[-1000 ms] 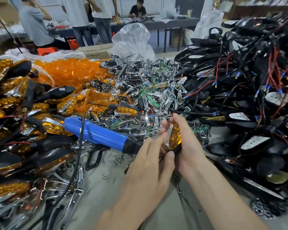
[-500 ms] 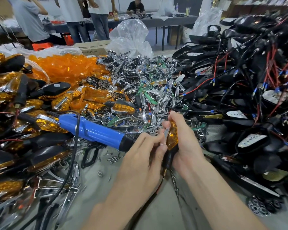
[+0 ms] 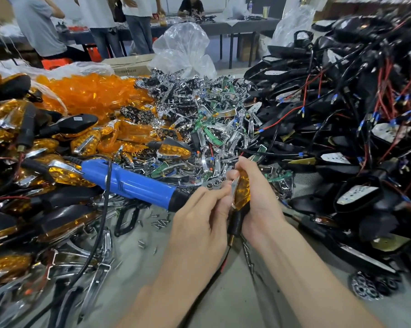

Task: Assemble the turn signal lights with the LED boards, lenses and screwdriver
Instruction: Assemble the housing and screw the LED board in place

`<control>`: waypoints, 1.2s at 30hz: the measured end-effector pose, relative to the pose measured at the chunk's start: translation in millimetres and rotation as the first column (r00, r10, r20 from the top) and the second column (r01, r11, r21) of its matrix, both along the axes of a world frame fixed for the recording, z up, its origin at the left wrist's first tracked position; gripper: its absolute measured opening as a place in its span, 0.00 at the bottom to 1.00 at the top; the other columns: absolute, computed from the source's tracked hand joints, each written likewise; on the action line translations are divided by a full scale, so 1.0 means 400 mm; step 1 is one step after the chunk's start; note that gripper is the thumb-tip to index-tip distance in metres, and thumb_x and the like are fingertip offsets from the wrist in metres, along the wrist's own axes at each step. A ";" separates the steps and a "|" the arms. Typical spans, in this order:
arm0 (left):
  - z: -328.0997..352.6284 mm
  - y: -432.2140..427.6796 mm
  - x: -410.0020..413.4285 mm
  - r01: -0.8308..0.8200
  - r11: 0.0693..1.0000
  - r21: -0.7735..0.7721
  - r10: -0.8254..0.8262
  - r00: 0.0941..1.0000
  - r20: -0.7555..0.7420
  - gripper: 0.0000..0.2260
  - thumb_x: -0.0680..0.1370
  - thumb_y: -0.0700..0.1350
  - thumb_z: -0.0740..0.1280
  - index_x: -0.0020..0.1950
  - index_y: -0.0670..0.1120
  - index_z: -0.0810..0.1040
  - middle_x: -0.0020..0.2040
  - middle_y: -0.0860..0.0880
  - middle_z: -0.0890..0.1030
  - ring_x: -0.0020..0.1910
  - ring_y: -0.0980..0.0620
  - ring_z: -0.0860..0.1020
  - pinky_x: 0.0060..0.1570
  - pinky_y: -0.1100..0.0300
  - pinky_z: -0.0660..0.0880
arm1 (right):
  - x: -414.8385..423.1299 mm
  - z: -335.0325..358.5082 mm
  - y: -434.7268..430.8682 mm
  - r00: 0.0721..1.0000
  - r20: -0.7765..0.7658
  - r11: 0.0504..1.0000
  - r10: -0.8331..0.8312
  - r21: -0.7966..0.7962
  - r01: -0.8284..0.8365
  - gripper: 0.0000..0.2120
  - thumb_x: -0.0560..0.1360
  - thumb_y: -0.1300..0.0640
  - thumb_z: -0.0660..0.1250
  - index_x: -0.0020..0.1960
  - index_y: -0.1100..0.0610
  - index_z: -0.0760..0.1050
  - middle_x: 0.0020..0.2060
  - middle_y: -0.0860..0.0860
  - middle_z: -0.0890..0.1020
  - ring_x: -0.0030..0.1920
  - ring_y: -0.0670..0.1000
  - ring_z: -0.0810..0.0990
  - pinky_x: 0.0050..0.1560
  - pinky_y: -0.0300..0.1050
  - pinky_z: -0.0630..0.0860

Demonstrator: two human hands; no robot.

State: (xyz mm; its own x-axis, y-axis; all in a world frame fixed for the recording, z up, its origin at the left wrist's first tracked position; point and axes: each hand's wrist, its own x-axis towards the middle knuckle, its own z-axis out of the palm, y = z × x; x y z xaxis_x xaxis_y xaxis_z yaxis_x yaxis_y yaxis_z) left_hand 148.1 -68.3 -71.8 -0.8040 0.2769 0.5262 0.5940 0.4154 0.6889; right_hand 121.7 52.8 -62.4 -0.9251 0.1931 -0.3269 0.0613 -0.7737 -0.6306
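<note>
My right hand (image 3: 259, 200) grips a turn signal light (image 3: 242, 192) upright, its amber lens facing left and its black stem (image 3: 235, 223) pointing down with a wire trailing off. My left hand (image 3: 199, 221) pinches the chrome edge of the same light with fingertips and thumb. A blue electric screwdriver (image 3: 129, 183) lies on the table just left of my hands, its black nose hidden behind my left hand. Loose screws (image 3: 159, 222) are scattered under it.
Loose amber lenses (image 3: 93, 91) are heaped at the back left, chrome reflectors and green LED boards (image 3: 207, 129) in the middle, black housings with red and black wires (image 3: 341, 129) on the right. Finished lights (image 3: 15, 138) pile at the left. People stand at far tables.
The light has been turned more upright in my hands, with its stem now hanging below. The view has shifted slightly; the screwdriver has stayed where it lay.
</note>
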 end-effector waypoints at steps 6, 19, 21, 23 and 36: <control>-0.022 0.000 0.010 0.003 0.999 -0.037 0.003 0.988 0.154 0.12 0.80 0.51 0.67 0.61 0.63 0.72 0.53 0.63 0.79 0.54 0.61 0.78 0.53 0.56 0.77 | 0.001 0.001 0.005 0.999 -0.030 0.995 -0.026 0.091 0.029 0.20 0.80 0.51 0.66 0.29 0.50 0.74 0.30 0.47 0.72 0.26 0.48 0.70 0.33 0.45 0.69; -0.015 -0.002 0.006 0.021 0.999 -0.029 -0.018 0.995 0.097 0.12 0.80 0.48 0.68 0.60 0.59 0.74 0.51 0.61 0.79 0.52 0.61 0.78 0.49 0.64 0.74 | 0.005 0.005 0.006 0.998 -0.045 0.992 -0.054 0.116 0.059 0.14 0.80 0.52 0.67 0.36 0.52 0.75 0.32 0.48 0.75 0.28 0.50 0.71 0.33 0.44 0.69; -0.016 -0.001 0.004 0.030 0.999 -0.034 -0.026 0.995 0.095 0.11 0.79 0.46 0.68 0.61 0.55 0.76 0.52 0.60 0.79 0.52 0.61 0.78 0.49 0.65 0.74 | 0.006 0.005 0.005 0.997 -0.047 0.991 -0.058 0.115 0.063 0.14 0.80 0.52 0.67 0.36 0.52 0.75 0.32 0.48 0.75 0.28 0.50 0.71 0.33 0.44 0.70; -0.015 -0.002 0.004 0.036 0.999 -0.038 -0.032 0.995 0.090 0.10 0.79 0.45 0.69 0.60 0.53 0.76 0.51 0.59 0.79 0.51 0.61 0.78 0.48 0.68 0.74 | 0.006 0.007 0.003 0.997 -0.044 0.993 -0.064 0.097 0.068 0.13 0.81 0.53 0.67 0.38 0.53 0.75 0.32 0.48 0.76 0.28 0.49 0.73 0.31 0.42 0.71; 0.003 -0.006 0.015 0.051 0.996 -0.078 -0.052 0.998 -0.016 0.11 0.81 0.44 0.64 0.60 0.44 0.80 0.47 0.55 0.76 0.45 0.60 0.75 0.45 0.69 0.70 | 0.004 0.006 -0.001 0.994 0.014 0.994 -0.106 0.016 0.106 0.12 0.79 0.57 0.67 0.38 0.54 0.71 0.29 0.50 0.73 0.24 0.48 0.70 0.24 0.38 0.69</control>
